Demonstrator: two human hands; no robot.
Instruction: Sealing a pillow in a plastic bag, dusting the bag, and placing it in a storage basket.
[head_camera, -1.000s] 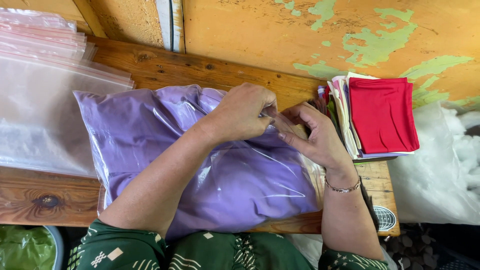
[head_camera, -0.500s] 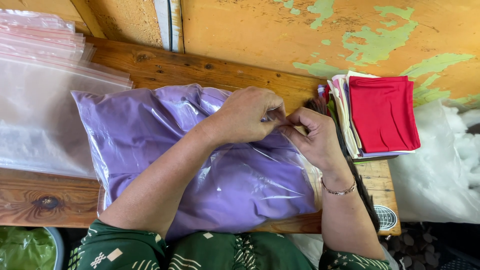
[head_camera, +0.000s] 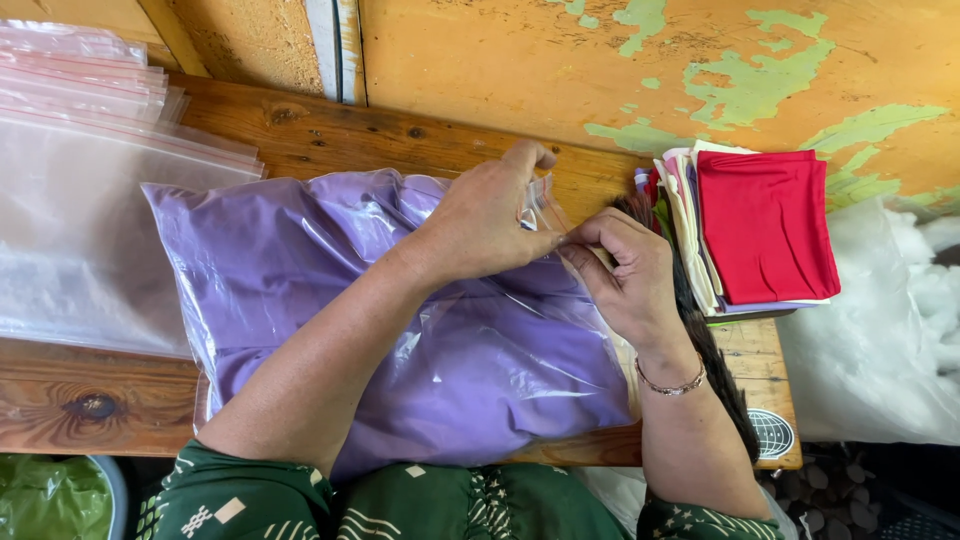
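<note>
Both hands have crept a bit further along the mouth of the bag since a second ago — the left hand (head_camera: 490, 225) now has its index finger lifted toward the far corner, thumb and the other fingers pinching the plastic edge, while the right hand (head_camera: 625, 275) pinches the same edge just beside it, fingers curled tight together.

So the purple pillow (head_camera: 400, 330) is already fully inside the clear zip bag (head_camera: 545, 200), which lies flat on the wooden bench (head_camera: 330, 130) right in front of the person. Looks like only the closing strip at the right end is left to press shut — can't tell how much is sealed.

Around it: a stack of empty clear bags (head_camera: 90, 170) on the left, folded cloths with a red one on top (head_camera: 765, 225) close on the right, white stuffing (head_camera: 880, 330) beyond. The cloth stack crowds the bag's mouth a little, nothing really blocking.
</note>
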